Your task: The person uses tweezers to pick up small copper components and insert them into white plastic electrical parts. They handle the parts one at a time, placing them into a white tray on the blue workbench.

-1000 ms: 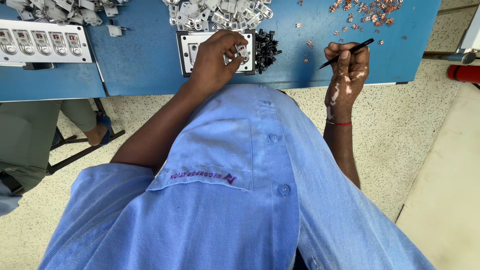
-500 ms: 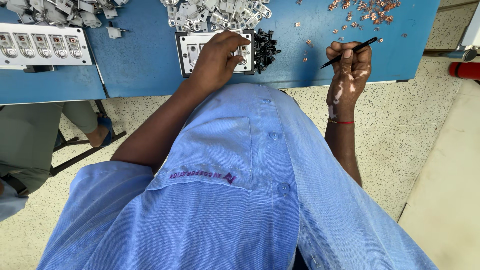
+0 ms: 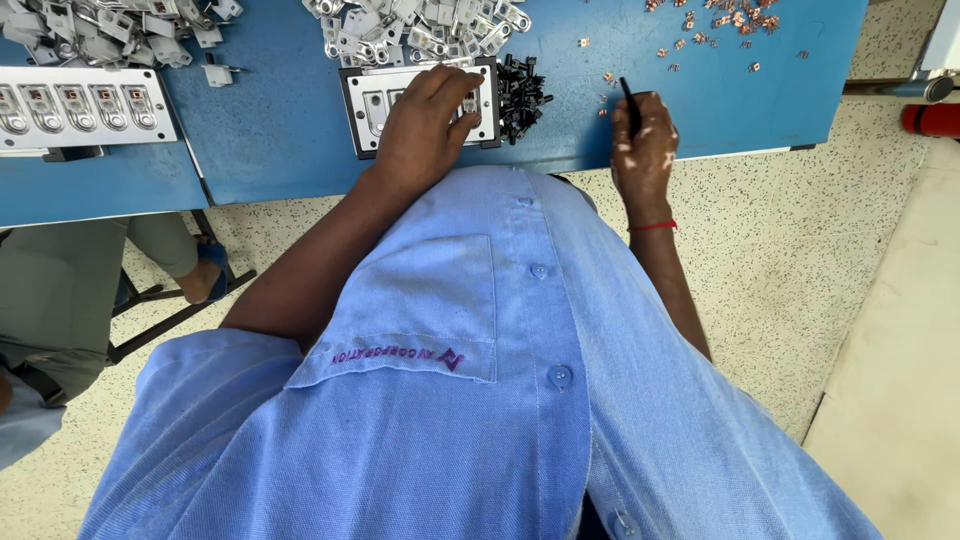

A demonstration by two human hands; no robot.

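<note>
Left hand (image 3: 425, 120) presses fingers on white fixture plate (image 3: 372, 100); right hand (image 3: 643, 150) grips black tool (image 3: 629, 100).

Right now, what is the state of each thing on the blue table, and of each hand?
Left hand: resting on the plate, fingers bent.
Right hand: closed on a black tool, tip up.
Plate: flat, partly covered.
Black parts: heaped beside the plate.
Copper bits: scattered.

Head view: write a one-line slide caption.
Left hand rests on a white rectangular fixture plate on the blue table; right hand holds a thin black tool.
</note>
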